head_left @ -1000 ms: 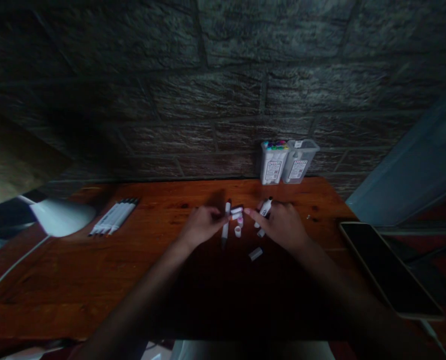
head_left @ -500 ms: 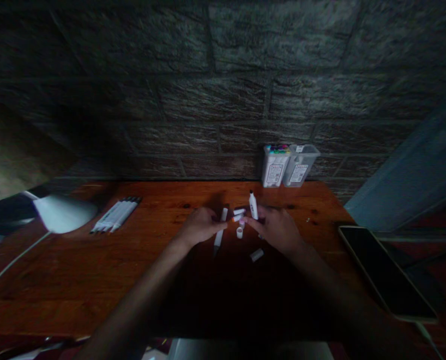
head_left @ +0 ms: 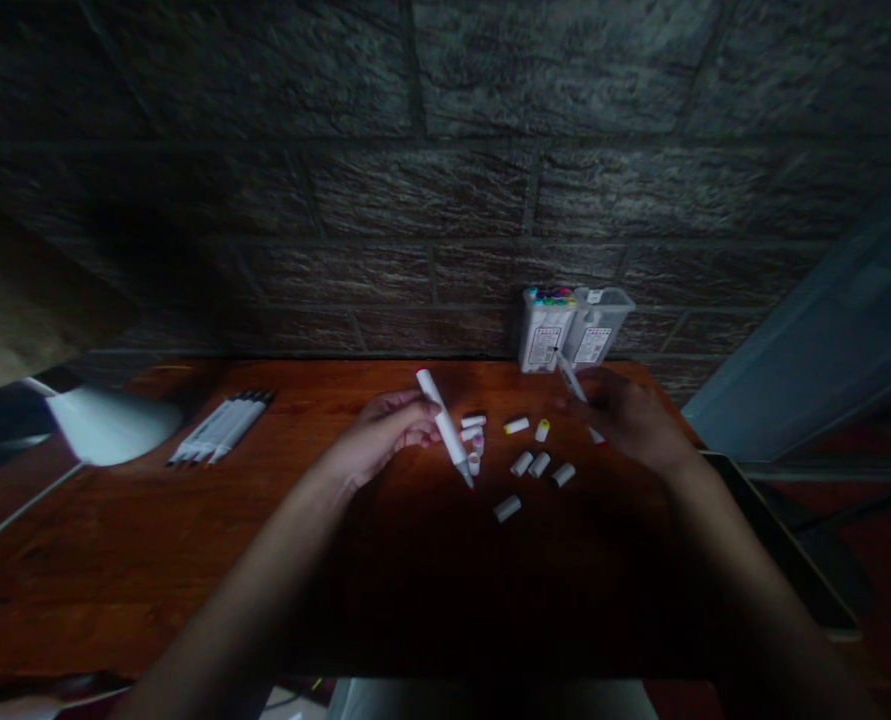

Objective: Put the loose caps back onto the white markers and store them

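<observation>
In the head view, our left hand point(head_left: 381, 432) is closed around a white marker point(head_left: 451, 447) just left of the frame's centre, with the fingers gripping its upper half. The marker's long axis runs diagonally. Its blunt end points to the upper left, towards the wall, and its bare reddish tip points down to the lower right, very near the table point(head_left: 190, 540).

Our right hand point(head_left: 632, 420), right of centre, is closed on a second marker point(head_left: 569, 378). This one is thinner and somewhat blurred. It also slants, with its upper end towards the marker boxes point(head_left: 546, 335) against the wall and a reddish end showing below the fingers.

Loose caps point(head_left: 521, 463) lie scattered between the hands and just below them.

We judge the exposed tip to be the main risk, since a small dip of the left hand would streak ink on the wood or on a cap. A sweep of either wrist could set the round caps rolling towards the near edge. The second marker's upper end sits close to the boxes and could knock them.

A row of markers point(head_left: 220, 430) and a lamp point(head_left: 107, 430) lie well apart at the left.
</observation>
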`<state>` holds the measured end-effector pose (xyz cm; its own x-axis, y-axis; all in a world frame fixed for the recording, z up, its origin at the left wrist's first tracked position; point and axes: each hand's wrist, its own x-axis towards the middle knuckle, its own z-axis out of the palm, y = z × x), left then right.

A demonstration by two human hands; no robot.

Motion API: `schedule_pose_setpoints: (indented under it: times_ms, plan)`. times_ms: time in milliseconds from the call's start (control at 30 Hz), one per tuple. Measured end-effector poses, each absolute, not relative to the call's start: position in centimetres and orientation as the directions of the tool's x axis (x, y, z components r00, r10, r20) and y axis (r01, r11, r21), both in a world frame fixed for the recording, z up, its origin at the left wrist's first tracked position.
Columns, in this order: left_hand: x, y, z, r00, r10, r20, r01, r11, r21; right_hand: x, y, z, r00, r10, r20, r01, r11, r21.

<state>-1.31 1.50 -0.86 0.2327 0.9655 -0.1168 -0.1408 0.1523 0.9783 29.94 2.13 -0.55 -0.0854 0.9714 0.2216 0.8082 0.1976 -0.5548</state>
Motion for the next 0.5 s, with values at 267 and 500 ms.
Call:
schedule_pose_setpoints:
  times_ms: [267,500]
  plan:
    - [-0.9,1.1,-0.7,0.273,0.961,-0.033,-0.186,0.086,0.979,32.2,2.8,-2.3,-0.129,0.988,-0.085,0.89,0.078,-0.449]
    - [-0.4,0.0,0.1,0.483,0.871,0.092,-0.009,-0.1,0.995,28.0,1.4,-0.8,-0.092,0.945,0.315,0.778,0.266,-0.57]
